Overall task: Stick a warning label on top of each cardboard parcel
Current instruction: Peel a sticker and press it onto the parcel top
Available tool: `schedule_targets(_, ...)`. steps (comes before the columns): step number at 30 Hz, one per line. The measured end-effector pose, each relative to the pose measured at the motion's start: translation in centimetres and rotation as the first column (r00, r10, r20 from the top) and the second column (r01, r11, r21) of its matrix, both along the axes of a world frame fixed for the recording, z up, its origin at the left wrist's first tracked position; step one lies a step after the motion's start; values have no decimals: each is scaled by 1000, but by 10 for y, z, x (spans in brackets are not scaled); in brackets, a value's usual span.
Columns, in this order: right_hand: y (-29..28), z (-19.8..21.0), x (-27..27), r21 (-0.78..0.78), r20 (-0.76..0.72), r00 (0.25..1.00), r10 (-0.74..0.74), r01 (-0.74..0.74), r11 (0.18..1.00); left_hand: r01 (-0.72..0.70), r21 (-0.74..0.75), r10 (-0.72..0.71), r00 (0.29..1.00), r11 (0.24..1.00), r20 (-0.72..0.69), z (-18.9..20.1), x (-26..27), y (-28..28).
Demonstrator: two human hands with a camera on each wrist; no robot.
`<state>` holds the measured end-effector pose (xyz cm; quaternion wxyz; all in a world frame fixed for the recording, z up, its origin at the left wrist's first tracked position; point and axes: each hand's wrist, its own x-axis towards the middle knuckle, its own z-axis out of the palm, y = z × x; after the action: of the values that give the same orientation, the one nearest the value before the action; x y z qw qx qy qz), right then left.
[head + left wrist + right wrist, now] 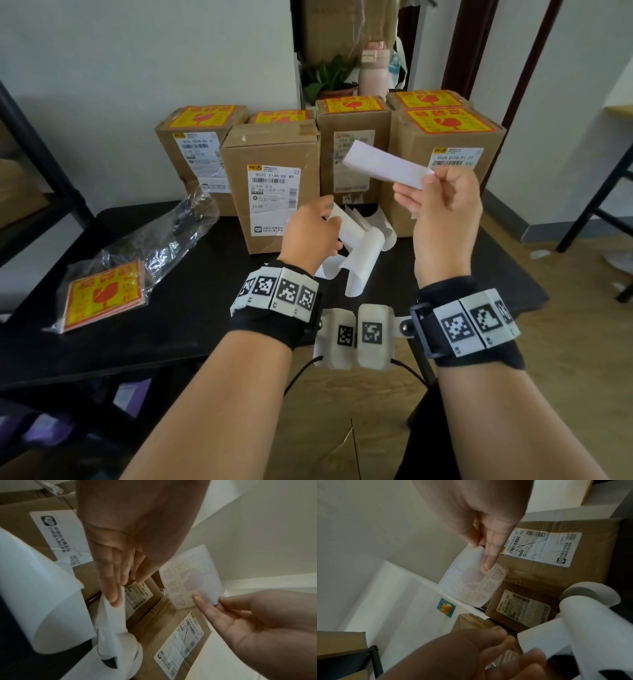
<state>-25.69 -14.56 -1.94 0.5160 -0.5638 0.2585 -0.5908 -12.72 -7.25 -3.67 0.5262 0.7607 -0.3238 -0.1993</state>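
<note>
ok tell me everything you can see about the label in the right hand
The label is a thin, flexible rectangular sheet with rounded corners, held up in the air in front of the cardboard parcels, tilted. The head view shows only its plain white back. In the wrist views light passes through it, so the print shows faintly in reverse: a goblet shape and blocky characters. The right hand pinches it at one end, index finger laid on its face. Nothing else touches it; the left hand is apart, lower.

pale walls [120,51], wood floor [342,404], black table [137,308]; dark shelving [30,164] at left, a plant [325,75] and a dark door frame [479,44] behind.
</note>
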Motion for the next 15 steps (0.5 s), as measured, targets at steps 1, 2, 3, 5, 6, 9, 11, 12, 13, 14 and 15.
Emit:
schedule_targets(1,1,0,0,-1,0,1000,2,-2,1000,-7,1,7,999,1000,49,1,2,1)
schedule_targets(2,2,0,1,-1,-1,1000,4,-4,1000,-7,24,4,994,1000,108,2,5,2)
schedule_targets(3,4,1,1,-2,-2,1000,8,-8,1000,-12,36,7,990,999,141,3,9,2)
schedule_targets(5,8,3,2,1,4,1000,27,-27,1000,-50,-14,51,996,999,75,11,10,6)
schedule_targets(6,10,4,2,6,12,999,43,-43,999,-67,-48,68,998,997,15,15,10,9)
schedule_targets(9,18,9,1,2,27,994,109,-109,994,-94,-163,55,971,982,-232,31,11,21)
schedule_targets(11,23,11,1,-28,-7,991,134,-134,991,-154,-190,106,964,970,-242,41,8,31)
schedule_targets(12,26,12,1,-48,-26,990,140,-141,989,-168,-202,124,969,965,-213,45,6,36)
schedule_targets(13,29,12,2,-69,-39,988,147,-150,986,-167,-225,122,972,960,-199,48,4,42)
schedule_targets(14,31,12,3,-90,-44,987,158,-161,983,-162,-243,115,974,956,-195,50,2,47)
schedule_targets(15,34,13,4,-111,-46,984,170,-174,978,-163,-255,113,973,953,-201,52,0,51)
